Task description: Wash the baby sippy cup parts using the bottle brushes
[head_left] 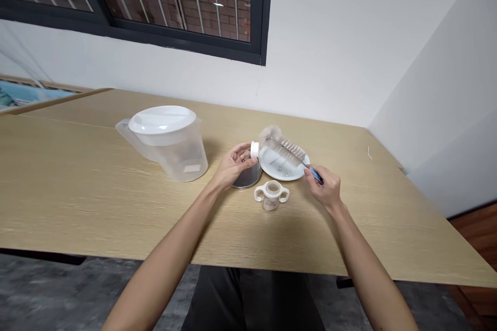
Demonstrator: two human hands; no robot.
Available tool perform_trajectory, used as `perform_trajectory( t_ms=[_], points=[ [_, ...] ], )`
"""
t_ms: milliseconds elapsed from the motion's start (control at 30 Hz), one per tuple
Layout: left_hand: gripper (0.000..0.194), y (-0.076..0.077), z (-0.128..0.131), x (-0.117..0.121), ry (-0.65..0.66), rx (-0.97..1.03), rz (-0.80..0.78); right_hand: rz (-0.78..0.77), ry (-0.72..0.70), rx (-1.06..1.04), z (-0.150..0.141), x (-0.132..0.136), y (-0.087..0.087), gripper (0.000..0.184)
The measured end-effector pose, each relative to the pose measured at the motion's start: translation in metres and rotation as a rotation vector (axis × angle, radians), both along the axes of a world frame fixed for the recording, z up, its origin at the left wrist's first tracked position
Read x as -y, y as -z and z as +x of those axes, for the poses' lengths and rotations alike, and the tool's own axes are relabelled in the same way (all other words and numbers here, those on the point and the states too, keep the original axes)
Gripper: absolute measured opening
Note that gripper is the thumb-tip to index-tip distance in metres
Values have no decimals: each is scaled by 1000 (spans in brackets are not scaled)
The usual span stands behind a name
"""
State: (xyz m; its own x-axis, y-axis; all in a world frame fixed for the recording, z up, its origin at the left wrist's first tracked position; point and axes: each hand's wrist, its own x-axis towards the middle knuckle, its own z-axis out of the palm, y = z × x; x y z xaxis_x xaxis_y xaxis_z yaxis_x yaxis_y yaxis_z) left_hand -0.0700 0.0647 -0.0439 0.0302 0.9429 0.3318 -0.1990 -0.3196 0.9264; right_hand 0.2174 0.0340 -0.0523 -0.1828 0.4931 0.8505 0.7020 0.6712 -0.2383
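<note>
My left hand point(233, 164) is curled round a small clear bottle with a white neck point(254, 149), held tilted over a round metal tin point(248, 176). My right hand point(325, 186) pinches the blue handle of a bottle brush point(289, 150). The brush's bristled head points left, toward the bottle's mouth, and hovers above a white plate point(283, 171). In front of the plate, between my hands, stands a white two-handled bottle collar with a nipple point(272, 195).
A clear plastic pitcher with a white lid point(166, 139) stands left of my hands on the long wooden table point(77, 191). A white wall and a dark-framed window lie behind. The table's right end meets a corner wall.
</note>
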Motion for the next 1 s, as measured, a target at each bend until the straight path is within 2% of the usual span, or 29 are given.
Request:
perform_trajectory(
  t_ms=[100, 167, 367, 600, 800, 900, 1000],
  points=[
    [68, -2, 1, 1, 5, 14, 0, -10, -47, 72, -4, 1, 1, 17],
    [68, -3, 1, 2, 9, 29, 1, -19, -16, 79, -5, 0, 2, 17],
    [70, -5, 1, 4, 7, 51, -26, -2, 47, -32, -2, -3, 3, 16],
    [69, -3, -1, 2, -11, 29, -27, 6, -58, 67, -8, -1, 6, 15],
    [70, -1, -3, -1, -22, 27, -31, 24, 60, -37, -1, -5, 5, 15],
    [69, -1, -3, -1, -20, 17, -35, 30, 26, -58, -4, -2, 4, 16],
    [71, -2, -3, -1, -22, 17, -35, -3, -35, 34, -11, 0, 6, 17]
  ],
)
